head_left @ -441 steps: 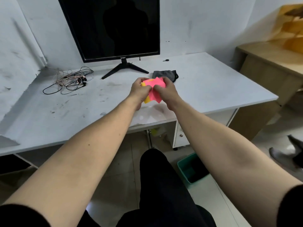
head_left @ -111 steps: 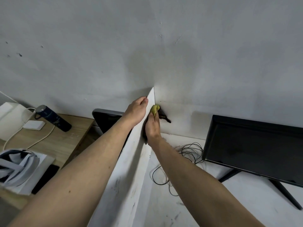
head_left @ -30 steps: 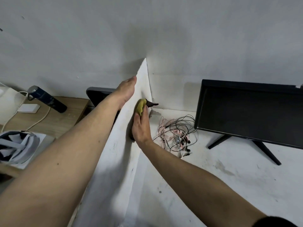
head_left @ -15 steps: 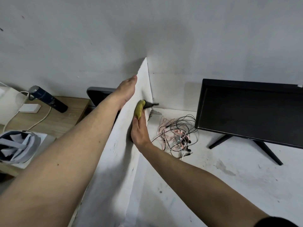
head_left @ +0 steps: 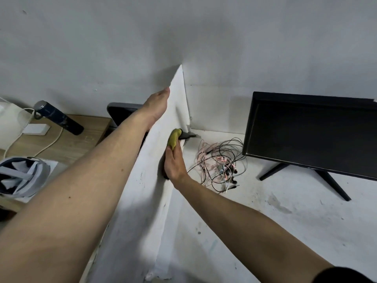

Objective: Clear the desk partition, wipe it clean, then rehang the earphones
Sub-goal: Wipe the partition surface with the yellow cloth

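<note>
Two steps look underway or done: partition cleared, and my right hand presses the yellow cloth flat against it, my left hand bracing its top edge. Earphones lie tangled on the bench beside the partition, unhung.

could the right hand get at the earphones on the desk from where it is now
Probably yes. The right hand presses a yellow cloth flat against the partition, and the tangled earphones lie on the desk just beside it with nothing between. It would need to let the cloth go first.
</note>
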Available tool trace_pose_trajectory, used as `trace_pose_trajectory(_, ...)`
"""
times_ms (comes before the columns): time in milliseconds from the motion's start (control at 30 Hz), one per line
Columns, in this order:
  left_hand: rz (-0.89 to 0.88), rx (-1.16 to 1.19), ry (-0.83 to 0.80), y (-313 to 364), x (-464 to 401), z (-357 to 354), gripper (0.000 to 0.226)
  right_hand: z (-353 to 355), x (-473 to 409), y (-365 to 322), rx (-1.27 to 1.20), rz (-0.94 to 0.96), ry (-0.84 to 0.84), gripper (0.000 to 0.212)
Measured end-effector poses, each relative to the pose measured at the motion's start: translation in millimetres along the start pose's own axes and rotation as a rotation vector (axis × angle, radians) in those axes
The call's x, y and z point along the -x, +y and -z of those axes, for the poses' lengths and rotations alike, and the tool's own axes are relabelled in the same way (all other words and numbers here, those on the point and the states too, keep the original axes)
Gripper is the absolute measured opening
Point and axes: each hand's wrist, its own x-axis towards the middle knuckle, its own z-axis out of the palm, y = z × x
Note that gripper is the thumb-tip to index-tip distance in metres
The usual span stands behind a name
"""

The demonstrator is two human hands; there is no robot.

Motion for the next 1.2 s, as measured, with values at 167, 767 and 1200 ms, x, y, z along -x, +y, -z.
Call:
trace_pose_trajectory(167,-0.017,0.016,-0.021,0,3,-2,0.056,4,-9,-27,-0.034,0.015,0.016,0.062)
trace_pose_trajectory(767,-0.030,-0.026,0.009,-1,1,-5,0.053,4,15,-36,0.074,0.229,0.008,0.059)
trace_pose_trajectory(1200,0.242,0.036,-0.003,-5,35,15,0.088,30,26,-14,-0.035,-0.033,0.023,0.054)
